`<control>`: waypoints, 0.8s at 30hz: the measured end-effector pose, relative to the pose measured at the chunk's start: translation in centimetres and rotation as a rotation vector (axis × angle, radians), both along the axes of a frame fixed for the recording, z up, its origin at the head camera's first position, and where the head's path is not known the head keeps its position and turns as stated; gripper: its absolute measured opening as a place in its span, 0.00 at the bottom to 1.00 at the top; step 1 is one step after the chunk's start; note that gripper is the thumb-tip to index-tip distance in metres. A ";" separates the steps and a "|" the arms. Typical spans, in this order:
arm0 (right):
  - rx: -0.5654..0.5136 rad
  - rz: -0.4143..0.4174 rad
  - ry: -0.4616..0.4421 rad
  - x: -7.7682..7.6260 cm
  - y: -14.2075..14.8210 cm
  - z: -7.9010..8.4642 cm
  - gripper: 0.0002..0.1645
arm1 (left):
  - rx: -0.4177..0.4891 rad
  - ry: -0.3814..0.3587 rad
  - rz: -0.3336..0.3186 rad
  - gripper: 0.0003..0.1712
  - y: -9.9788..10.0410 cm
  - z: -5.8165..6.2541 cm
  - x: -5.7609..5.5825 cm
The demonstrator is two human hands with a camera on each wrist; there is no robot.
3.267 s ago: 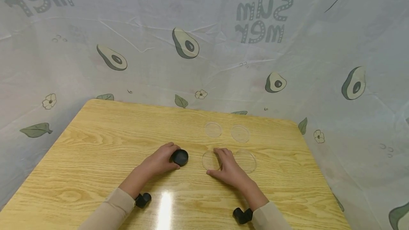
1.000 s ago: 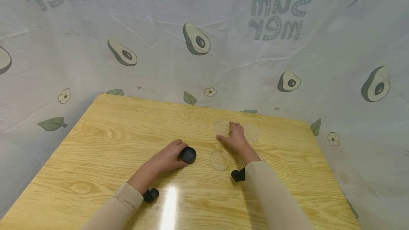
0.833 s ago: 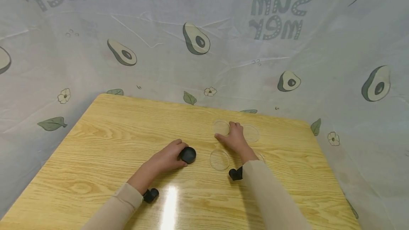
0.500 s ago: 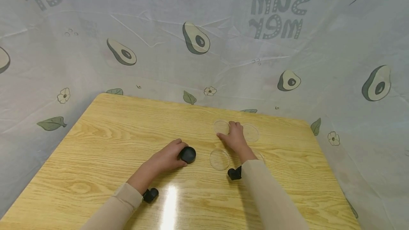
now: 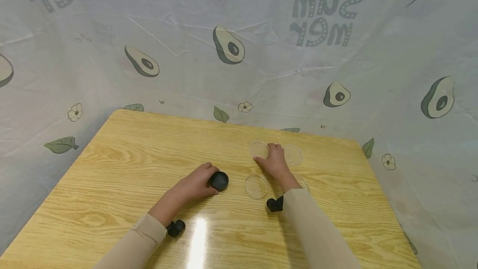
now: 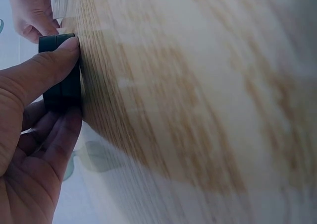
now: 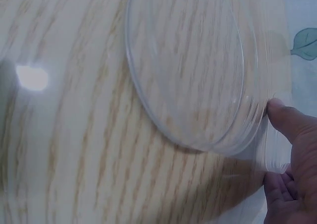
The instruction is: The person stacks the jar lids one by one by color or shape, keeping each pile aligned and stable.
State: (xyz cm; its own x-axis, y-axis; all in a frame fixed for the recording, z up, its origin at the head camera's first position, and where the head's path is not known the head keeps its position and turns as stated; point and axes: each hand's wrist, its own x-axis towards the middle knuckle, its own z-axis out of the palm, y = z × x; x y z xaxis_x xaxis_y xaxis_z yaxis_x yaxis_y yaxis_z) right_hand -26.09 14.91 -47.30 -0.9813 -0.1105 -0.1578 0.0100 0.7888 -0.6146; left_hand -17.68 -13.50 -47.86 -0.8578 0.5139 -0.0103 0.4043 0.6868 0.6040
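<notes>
The left hand point(image 5: 198, 182) has its thumb and fingers clamped on opposite sides of a black disc point(image 5: 219, 181), a thick, matte round with a shallow hollow in its upper face and, seen from the left wrist, a fine seam running round its side. It sits low at the tabletop point(image 5: 149, 148), near the middle, left of the clear pieces. Farther back, the right hand point(image 5: 275, 161) has its thumb and fingertips set apart, curved round the edge of the far-left clear dish point(image 5: 257, 149), which lies flat on the table. Three more see-through rounds make up a loose square with it: the near-left dish point(image 5: 256, 186), thin-rimmed and smooth, the wood grain showing straight through it; the far-right dish point(image 5: 294, 155), just beside the right hand's knuckles; and the near-right dish point(image 5: 305, 184), mostly hidden under the forearm. The table is honey-coloured, streaked with wavy grain and glossy enough to throw back a white glare. Behind hangs a creased, pale cloth point(image 5: 179, 11) printed with avocados, leaves and flowers. Both sleeves point(image 5: 321, 227) are plain beige.
</notes>
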 end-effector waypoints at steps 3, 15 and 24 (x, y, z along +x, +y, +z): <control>-0.003 0.007 0.003 0.1 0.1 -0.1 0.47 | -0.001 -0.010 0.000 0.28 0.1 -0.1 0.0; -0.007 0.020 0.008 0.1 0.4 -0.4 0.47 | -0.002 -0.021 0.007 0.26 -0.1 0.1 -0.1; -0.013 0.029 0.009 0.8 1.4 -0.3 0.49 | -0.001 -0.055 0.026 0.26 0.1 0.1 0.0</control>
State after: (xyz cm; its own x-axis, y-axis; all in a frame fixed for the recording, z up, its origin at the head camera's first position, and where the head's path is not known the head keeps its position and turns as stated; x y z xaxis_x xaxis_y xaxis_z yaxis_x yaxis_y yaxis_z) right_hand -25.33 16.33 -47.63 -0.9789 -0.1413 -0.1477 -0.0185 0.7808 -0.6246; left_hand -17.70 -13.41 -47.81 -0.8689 0.4916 -0.0577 0.3529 0.6970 0.6242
